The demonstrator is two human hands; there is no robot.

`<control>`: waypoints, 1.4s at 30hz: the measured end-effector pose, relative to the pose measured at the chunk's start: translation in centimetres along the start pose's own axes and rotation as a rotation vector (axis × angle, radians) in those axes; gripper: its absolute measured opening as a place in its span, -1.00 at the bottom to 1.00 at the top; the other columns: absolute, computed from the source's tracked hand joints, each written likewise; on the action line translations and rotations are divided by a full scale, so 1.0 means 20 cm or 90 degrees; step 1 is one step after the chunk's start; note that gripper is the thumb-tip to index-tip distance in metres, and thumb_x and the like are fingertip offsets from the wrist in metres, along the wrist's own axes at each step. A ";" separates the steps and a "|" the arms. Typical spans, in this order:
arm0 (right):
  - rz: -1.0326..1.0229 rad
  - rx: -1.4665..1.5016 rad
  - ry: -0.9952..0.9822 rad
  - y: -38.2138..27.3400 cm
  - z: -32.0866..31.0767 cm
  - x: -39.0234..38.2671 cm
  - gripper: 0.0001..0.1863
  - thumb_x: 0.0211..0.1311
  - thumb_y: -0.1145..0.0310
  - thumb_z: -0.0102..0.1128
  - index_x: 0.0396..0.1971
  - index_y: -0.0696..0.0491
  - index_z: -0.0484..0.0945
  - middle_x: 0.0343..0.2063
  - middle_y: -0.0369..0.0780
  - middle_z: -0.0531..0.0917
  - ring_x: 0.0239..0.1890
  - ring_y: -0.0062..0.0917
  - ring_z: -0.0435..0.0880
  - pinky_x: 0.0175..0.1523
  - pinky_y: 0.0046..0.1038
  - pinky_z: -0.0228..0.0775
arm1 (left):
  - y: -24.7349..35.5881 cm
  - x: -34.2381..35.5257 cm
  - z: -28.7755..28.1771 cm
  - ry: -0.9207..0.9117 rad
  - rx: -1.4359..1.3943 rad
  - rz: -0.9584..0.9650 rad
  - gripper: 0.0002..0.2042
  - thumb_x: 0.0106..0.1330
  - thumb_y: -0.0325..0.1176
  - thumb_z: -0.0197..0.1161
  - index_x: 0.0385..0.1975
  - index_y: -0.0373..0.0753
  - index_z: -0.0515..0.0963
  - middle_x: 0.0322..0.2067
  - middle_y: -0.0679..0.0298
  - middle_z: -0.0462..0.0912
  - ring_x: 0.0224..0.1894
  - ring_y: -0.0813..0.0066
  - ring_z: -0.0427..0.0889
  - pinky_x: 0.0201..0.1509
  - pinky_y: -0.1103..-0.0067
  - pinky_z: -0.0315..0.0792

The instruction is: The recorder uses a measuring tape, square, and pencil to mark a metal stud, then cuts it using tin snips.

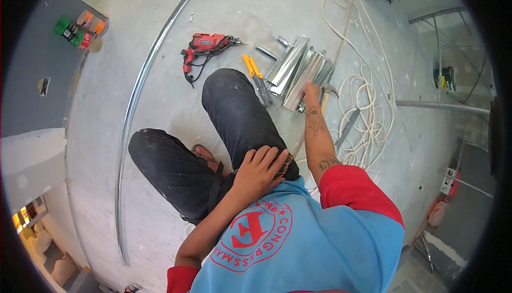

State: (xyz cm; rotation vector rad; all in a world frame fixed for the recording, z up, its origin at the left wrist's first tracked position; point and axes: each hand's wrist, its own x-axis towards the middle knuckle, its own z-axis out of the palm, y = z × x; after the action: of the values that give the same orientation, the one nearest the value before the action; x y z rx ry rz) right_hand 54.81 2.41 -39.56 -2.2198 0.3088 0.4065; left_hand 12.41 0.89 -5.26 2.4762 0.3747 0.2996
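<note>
My left hand (260, 171) lies on my right thigh with its fingers spread, next to a dark patterned band. My right arm reaches forward, and my right hand (311, 89) is closed at the near side of a pile of short silver metal channel pieces (296, 68), gripping one of them. Most of its fingers are hidden. Just right of that hand lies a hammer (326, 97) with a wooden handle. Left of the pile are yellow-handled snips (256, 74) with dark blades. A red corded drill (207, 47) rests on the floor beyond my knees.
A long metal channel (133, 101) runs along the floor to my left. White cable (362, 106) lies coiled at the right, beside a dark flat bar (348, 129). Plastic bottles (72, 31) stand by the grey wall. Metal framing (442, 105) is at the far right.
</note>
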 end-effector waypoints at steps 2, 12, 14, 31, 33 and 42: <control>0.102 0.119 -0.037 0.03 -0.02 0.02 -0.60 0.39 0.22 0.13 -0.06 0.28 0.63 -0.14 0.06 0.70 -0.16 -0.03 0.72 -0.16 -0.04 0.55 | -0.01 0.00 0.00 0.017 -0.007 0.000 -0.16 0.03 -0.09 0.58 0.40 -0.11 0.44 0.16 0.20 0.52 0.25 0.19 0.47 0.24 0.27 0.33; -0.099 -0.168 0.010 -0.21 -0.15 -0.44 -0.31 0.40 -0.06 0.19 0.13 0.36 0.54 0.05 0.20 0.68 0.11 0.09 0.68 0.16 -0.08 0.53 | -0.02 -0.01 0.01 0.025 -0.025 0.002 -0.18 0.02 -0.09 0.59 0.38 -0.08 0.47 0.14 0.23 0.53 0.23 0.19 0.49 0.23 0.27 0.34; -0.113 -0.241 -0.001 -0.25 -0.15 -0.49 -0.32 0.30 -0.07 0.32 0.12 0.27 0.55 0.07 0.16 0.68 0.13 0.02 0.70 0.24 -0.08 0.54 | -0.02 0.00 0.01 0.028 -0.027 0.010 -0.18 0.02 -0.09 0.59 0.38 -0.08 0.47 0.14 0.23 0.53 0.23 0.19 0.49 0.23 0.27 0.34; -0.220 -0.448 -0.152 -0.25 -0.01 -0.49 -0.40 0.25 -0.08 0.37 -0.06 0.24 0.71 -0.03 0.07 0.75 0.06 -0.02 0.74 0.14 -0.08 0.59 | 0.02 -0.02 -0.01 0.031 0.024 0.008 -0.19 0.01 -0.09 0.60 0.34 -0.16 0.50 0.15 0.18 0.54 0.20 0.14 0.51 0.22 0.28 0.38; -0.154 -0.381 -0.232 -0.18 0.08 -0.41 -0.41 0.22 -0.10 0.36 -0.20 0.24 0.77 -0.14 0.08 0.79 0.00 -0.02 0.78 0.10 -0.07 0.63 | 0.02 -0.02 -0.04 0.021 0.010 0.002 -0.22 0.00 -0.08 0.60 0.30 -0.19 0.53 0.15 0.16 0.55 0.20 0.12 0.53 0.20 0.27 0.40; -0.329 -0.275 -0.149 -0.43 -0.23 -0.58 -0.48 0.28 -0.04 0.38 -0.48 0.21 0.74 -0.59 -0.09 0.75 -0.53 -0.31 0.77 -0.31 -0.25 0.60 | -0.12 0.05 -0.34 0.173 -0.136 -0.147 -0.26 0.11 -0.20 0.60 0.32 -0.29 0.49 0.19 -0.02 0.56 0.22 -0.02 0.56 0.34 0.21 0.40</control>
State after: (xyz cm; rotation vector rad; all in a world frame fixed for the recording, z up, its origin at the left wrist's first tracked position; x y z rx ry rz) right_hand 47.97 5.01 -26.21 -2.5198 -0.5161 0.4693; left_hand 10.82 6.85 -1.20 2.1620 0.6973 0.5510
